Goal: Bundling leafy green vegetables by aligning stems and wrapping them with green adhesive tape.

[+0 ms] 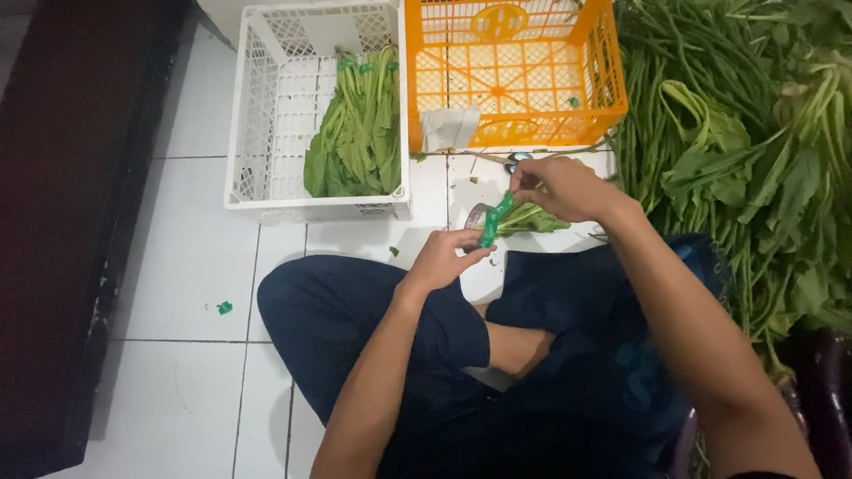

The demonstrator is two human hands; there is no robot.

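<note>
Both hands are pinching a green tape strip (493,219) around a small leafy bundle (531,218) over the tiled floor (186,266) — left hand (444,257) and right hand (568,188) are hiding its stems.

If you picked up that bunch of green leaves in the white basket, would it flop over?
Probably yes: the leafy bunch lies limp and flat in the white basket. Its tied stem end likely stays together. It looks light, thin and easy to bruise.
</note>
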